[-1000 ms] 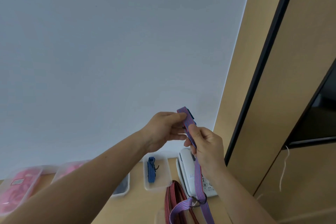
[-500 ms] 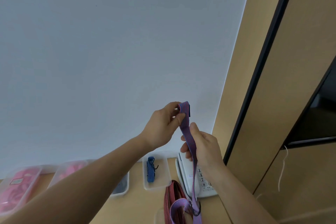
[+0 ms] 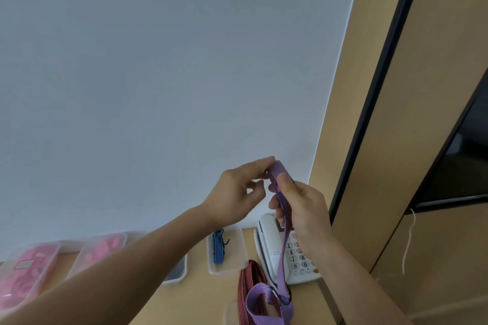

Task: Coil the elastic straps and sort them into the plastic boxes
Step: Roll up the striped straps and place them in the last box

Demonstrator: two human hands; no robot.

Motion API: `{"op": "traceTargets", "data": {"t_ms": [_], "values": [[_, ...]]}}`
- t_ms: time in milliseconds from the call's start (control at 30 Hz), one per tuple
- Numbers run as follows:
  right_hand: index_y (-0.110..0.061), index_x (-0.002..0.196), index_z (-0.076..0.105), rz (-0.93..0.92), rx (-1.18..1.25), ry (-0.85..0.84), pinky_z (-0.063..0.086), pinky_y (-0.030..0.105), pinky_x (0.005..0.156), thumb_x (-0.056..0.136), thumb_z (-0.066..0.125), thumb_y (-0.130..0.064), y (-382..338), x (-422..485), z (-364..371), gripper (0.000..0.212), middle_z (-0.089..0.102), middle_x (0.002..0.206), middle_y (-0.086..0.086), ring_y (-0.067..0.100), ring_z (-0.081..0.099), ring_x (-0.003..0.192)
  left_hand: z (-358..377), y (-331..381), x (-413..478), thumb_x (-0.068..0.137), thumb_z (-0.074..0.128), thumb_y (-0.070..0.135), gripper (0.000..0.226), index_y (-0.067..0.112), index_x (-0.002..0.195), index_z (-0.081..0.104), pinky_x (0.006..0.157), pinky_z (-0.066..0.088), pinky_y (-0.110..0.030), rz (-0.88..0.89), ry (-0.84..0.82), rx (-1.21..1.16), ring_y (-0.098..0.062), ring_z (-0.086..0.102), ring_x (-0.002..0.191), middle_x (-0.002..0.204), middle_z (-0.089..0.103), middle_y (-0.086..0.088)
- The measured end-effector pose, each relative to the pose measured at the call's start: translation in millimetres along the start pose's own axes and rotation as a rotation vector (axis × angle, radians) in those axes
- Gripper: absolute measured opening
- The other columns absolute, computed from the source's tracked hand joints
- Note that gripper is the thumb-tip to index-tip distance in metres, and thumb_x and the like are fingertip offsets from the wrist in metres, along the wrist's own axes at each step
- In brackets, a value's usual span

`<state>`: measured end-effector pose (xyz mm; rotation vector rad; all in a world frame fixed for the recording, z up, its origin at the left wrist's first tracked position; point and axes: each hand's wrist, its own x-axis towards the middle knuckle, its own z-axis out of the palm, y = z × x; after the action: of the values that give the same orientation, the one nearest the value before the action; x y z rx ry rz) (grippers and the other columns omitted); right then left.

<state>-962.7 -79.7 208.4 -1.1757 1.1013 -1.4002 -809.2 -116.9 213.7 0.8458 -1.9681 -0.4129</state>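
- The purple strap (image 3: 284, 219) is held up in front of the wall, its top end pinched in the right hand (image 3: 301, 208); thumb and fingers are closed around the band just below its folded tip.
- The left hand (image 3: 237, 192) sits right beside that grip, fingertips curled at the strap's top edge. It looks to be touching the tip, but I cannot tell if it truly has hold of it or only steadies it.
- Below the grip the strap hangs slack and ends in a loose loop with a metal ring (image 3: 284, 298). That hanging weight could drag the first turn out of the fingers if the pinch eases while winding starts.
- The tail drapes over the red strap (image 3: 250, 285) lying under the grip. Reeling it upward might snag the ring there and drag the red one along.
- The telephone (image 3: 280, 250) stands directly beneath the right hand; a swinging ring could knock it or catch its cord.
- Elastic springs back, so a loosely wound coil would likely unroll on release.
- The clear box (image 3: 237, 253) holding a blue strap (image 3: 217, 248) sits below and left of the grip; the pink-filled boxes (image 3: 34, 269) lie farther left. Dropping purple in with the wrong colour would spoil the sorting.
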Motion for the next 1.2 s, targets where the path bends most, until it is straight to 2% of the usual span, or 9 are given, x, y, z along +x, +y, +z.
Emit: {"op": "traceTargets", "data": {"t_ms": [133, 233, 367, 567, 667, 800, 1033, 1133, 1200], "values": [[-0.012, 0.078, 0.072, -0.08, -0.054, 0.019, 0.043, 0.021, 0.046, 0.088, 0.069, -0.034, 0.7, -1.4, 0.6, 0.024, 0.069, 0.062, 0.007, 0.013, 0.052, 0.046, -5.5, 15.8, 12.7, 0.099, 0.054, 0.028, 0.035, 0.002, 0.117, 0.067, 0.09, 0.053, -0.041, -0.588, -0.087, -0.572, -0.021, 0.071, 0.094, 0.101, 0.074, -0.005], [-0.013, 0.067, 0.069, -0.084, -0.06, 0.03, 0.042, 0.021, 0.043, 0.088, 0.071, -0.024, 2.6, -2.2, 0.6, 0.023, 0.067, 0.058, 0.008, 0.013, 0.051, 0.043, -6.7, 24.1, 11.9, 0.098, 0.055, 0.026, 0.034, -0.006, 0.1, 0.067, 0.099, 0.045, -0.054, -0.559, -0.231, -0.656, -0.027, 0.06, 0.079, 0.08, 0.067, -0.011], [-0.008, 0.069, 0.067, -0.015, -0.062, 0.048, 0.039, 0.023, 0.04, 0.087, 0.072, -0.028, 5.5, -1.7, -1.4, 0.028, 0.063, 0.053, 0.007, 0.015, 0.049, 0.04, -5.8, 26.0, 14.2, 0.092, 0.065, 0.012, 0.031, -0.01, 0.113, 0.063, 0.105, 0.043, -0.058, -0.566, -0.098, -0.668, -0.032, 0.061, 0.091, 0.105, 0.069, -0.027], [-0.008, 0.074, 0.069, 0.023, -0.06, -0.017, 0.044, 0.023, 0.044, 0.095, 0.062, -0.032, 8.7, -5.5, -3.1, 0.032, 0.063, 0.055, 0.008, 0.016, 0.053, 0.043, -10.6, 17.0, 21.4, 0.095, 0.062, 0.006, 0.022, 0.01, 0.117, 0.065, 0.075, 0.053, -0.027, -0.383, 0.017, -0.379, -0.008, 0.068, 0.083, 0.099, 0.077, 0.0], [-0.011, 0.072, 0.071, 0.027, -0.017, -0.013, 0.044, 0.023, 0.044, 0.097, 0.053, -0.047, 5.0, -6.7, -1.8, 0.047, 0.063, 0.055, 0.009, 0.017, 0.053, 0.043, -10.6, 8.2, 15.1, 0.095, 0.064, 0.013, 0.027, 0.02, 0.122, 0.065, 0.083, 0.054, -0.026, -0.255, 0.004, -0.139, -0.004, 0.072, 0.084, 0.102, 0.075, 0.008], [-0.015, 0.072, 0.074, 0.041, -0.012, -0.019, 0.043, 0.021, 0.043, 0.084, 0.047, -0.07, -4.4, -4.5, -2.4, 0.062, 0.064, 0.057, 0.01, 0.017, 0.053, 0.043, -2.3, 7.5, 3.5, 0.097, 0.059, 0.028, 0.021, 0.026, 0.116, 0.068, 0.066, 0.05, -0.023, 0.036, 0.006, 0.208, -0.002, 0.06, 0.063, 0.076, 0.066, 0.024], [-0.013, 0.072, 0.075, 0.06, -0.015, -0.005, 0.043, 0.02, 0.042, 0.069, 0.055, -0.075, -8.9, -2.7, -1.5, 0.065, 0.067, 0.06, 0.01, 0.016, 0.055, 0.045, 1.7, 0.7, 8.2, 0.077, 0.063, -0.01, 0.045, 0.006, 0.119, 0.071, 0.049, 0.056, -0.034, 0.449, 0.077, 0.58, -0.029, 0.069, 0.067, 0.11, 0.073, -0.01], [-0.013, 0.075, 0.074, 0.025, 0.005, 0.006, 0.044, 0.021, 0.044, 0.078, 0.058, -0.065, -9.1, -4.3, -1.8, 0.055, 0.066, 0.061, 0.007, 0.014, 0.055, 0.048, 1.3, -4.0, 6.0, 0.08, 0.057, -0.016, 0.057, 0.009, 0.131, 0.064, 0.072, 0.059, -0.029, 0.336, 0.056, 0.437, -0.024, 0.072, 0.098, 0.132, 0.064, -0.011], [-0.011, 0.081, 0.073, -0.028, 0.006, 0.012, 0.044, 0.021, 0.045, 0.078, 0.06, -0.06, -8.1, -5.1, -2.2, 0.051, 0.066, 0.062, 0.005, 0.013, 0.054, 0.048, 1.4, 1.9, 5.9, 0.091, 0.053, -0.008, 0.056, 0.013, 0.142, 0.05, 0.091, 0.054, -0.026, -0.015, 0.009, 0.061, -0.013, 0.068, 0.11, 0.139, 0.059, -0.005]]}}
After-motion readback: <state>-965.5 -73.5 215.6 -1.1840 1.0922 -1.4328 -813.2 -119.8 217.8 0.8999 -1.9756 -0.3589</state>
